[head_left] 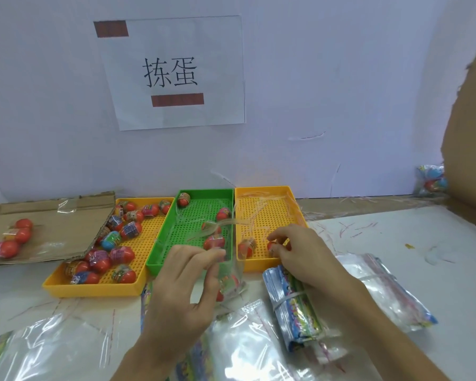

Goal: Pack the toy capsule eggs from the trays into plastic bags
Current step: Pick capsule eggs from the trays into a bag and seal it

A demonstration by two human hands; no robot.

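Three perforated trays stand side by side at the wall. The left yellow tray holds several red capsule eggs. The green tray in the middle has a few eggs. In the right yellow tray one egg lies loose, and my right hand pinches a second egg beside it. My left hand pinches the mouth of a clear plastic bag in front of the green tray. The bag has eggs inside.
A flattened cardboard piece at the left carries three more eggs. Stacks of clear bags and a rubber-banded bundle of printed packets lie in front. A cardboard box rises at the right, with a filled bag behind it.
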